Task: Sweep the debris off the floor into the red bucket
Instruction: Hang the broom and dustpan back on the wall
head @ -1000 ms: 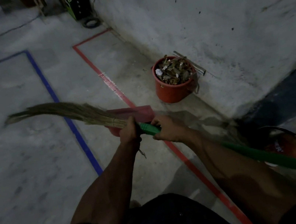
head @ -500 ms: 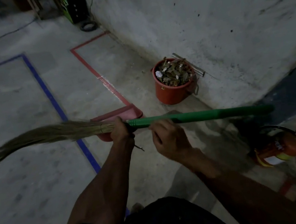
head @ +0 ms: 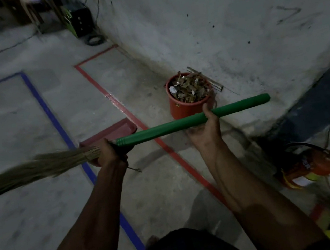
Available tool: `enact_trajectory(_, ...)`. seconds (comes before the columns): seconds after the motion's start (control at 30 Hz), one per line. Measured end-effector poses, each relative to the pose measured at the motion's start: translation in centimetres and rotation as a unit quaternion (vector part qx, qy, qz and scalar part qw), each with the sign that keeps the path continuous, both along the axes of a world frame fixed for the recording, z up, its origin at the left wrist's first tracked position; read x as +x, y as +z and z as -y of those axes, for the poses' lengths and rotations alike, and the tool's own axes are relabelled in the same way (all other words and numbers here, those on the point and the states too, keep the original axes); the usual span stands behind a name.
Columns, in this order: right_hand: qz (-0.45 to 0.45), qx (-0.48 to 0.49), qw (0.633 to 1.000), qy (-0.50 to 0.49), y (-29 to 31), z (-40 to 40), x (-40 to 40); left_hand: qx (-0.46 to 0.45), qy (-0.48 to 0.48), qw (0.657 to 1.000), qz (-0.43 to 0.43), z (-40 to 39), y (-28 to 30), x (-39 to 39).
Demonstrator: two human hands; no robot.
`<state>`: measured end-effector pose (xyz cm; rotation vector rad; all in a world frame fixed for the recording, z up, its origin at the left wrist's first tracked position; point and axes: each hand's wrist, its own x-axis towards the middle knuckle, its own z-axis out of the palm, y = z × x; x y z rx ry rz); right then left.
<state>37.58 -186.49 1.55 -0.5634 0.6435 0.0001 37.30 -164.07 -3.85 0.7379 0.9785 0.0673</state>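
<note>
The red bucket [head: 185, 106] stands against the wall, filled to the rim with brown debris [head: 190, 90]. A broom with a green handle [head: 170, 125] and straw bristles [head: 37, 169] is held level above the floor, bristles to the left. My left hand [head: 108, 153] grips the broom where handle meets bristles, and it seems to hold the red dustpan [head: 111, 133] too. My right hand [head: 206, 127] holds the handle from below, just in front of the bucket.
Blue tape [head: 55, 122] and red tape [head: 138, 124] lines run across the concrete floor. A red fire extinguisher [head: 308, 164] lies at the right by the wall. A green box [head: 78, 19] and cables sit in the far corner.
My right hand slid along the handle to the right, toward the bucket. The broom rose slightly and its green end tilted up toward the wall.
</note>
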Motion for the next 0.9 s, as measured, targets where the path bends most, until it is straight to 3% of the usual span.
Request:
enact_trajectory(0.47, -0.004, 0.022, 0.999, -0.035, 2.4, -3.8, 1.6, -0.112, 0.006, 0.993, 0.028, -2.7, 1.6, -1.7)
enact_trajectory(0.7, 0.026, -0.011, 0.997, -0.065, 3.0, -5.2, 2.0, -0.226, -0.039, 0.973, 0.024, -3.2, 0.9, -2.2)
enact_trajectory(0.8, 0.052, -0.061, 0.994, -0.076, 3.2, -6.1, 2.5, -0.172, -0.107, 0.979, 0.021, -2.8, 1.2, -2.8)
enact_trajectory(0.9, 0.078, -0.155, 0.982, -0.073, 2.8, -6.8, 3.3, 0.027, -0.192, 0.979, -0.058, -2.8, 1.2, -3.2)
